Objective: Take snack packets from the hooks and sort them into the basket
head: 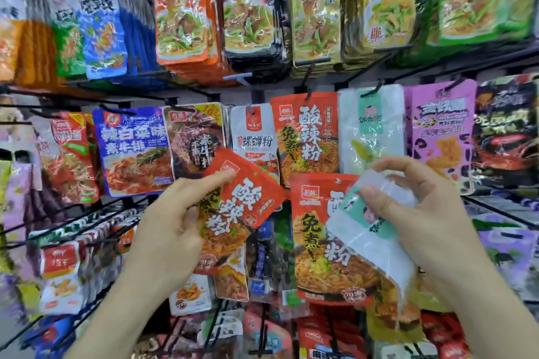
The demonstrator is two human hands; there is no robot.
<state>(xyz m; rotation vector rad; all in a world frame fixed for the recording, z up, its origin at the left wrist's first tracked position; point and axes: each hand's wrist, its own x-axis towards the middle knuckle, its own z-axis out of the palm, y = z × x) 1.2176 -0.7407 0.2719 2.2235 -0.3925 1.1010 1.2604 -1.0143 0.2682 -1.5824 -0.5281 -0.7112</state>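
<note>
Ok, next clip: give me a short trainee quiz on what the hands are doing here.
1. True or false: the left hand grips a blue packet.
2. Which does the right hand pinch? A: white packet with green label. B: purple packet. C: black packet.
3. Short answer: is the basket in view?

Key: 1 false, it grips a red packet. 2 A. 3 no.

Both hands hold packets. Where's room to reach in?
Narrow gaps only: the bare wall strip between top and middle rows, around the white tag, and below the blue packet. Elsewhere packets hang edge to edge.
</note>
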